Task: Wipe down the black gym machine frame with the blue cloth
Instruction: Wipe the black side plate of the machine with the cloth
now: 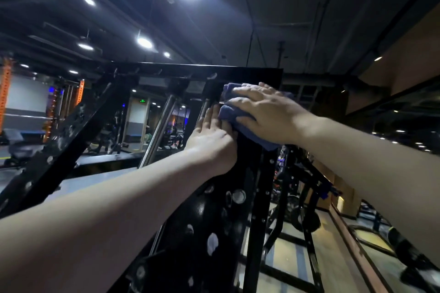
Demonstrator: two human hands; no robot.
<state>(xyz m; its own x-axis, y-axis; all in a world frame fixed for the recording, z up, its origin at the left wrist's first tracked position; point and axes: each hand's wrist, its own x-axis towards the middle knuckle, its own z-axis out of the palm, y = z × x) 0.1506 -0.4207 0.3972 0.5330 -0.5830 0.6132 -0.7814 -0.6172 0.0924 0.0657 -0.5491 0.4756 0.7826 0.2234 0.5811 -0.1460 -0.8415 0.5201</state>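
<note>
The black gym machine frame [209, 216] rises in front of me, a wide perforated upright that meets a horizontal top beam. The blue cloth [227, 113] is bunched against the upper part of that upright, just below the beam. My right hand [269, 114] lies flat over the cloth with straight, spread fingers and presses it onto the frame. My left hand [212, 135] rests with straight fingers on the upright's left face, fingertips touching the cloth's lower edge.
A slanted black brace [71, 135] with holes runs down to the left. Two steel guide rods [159, 128] stand behind the frame. Other gym machines and an orange rack [4, 93] fill the background. A wooden wall lies to the right.
</note>
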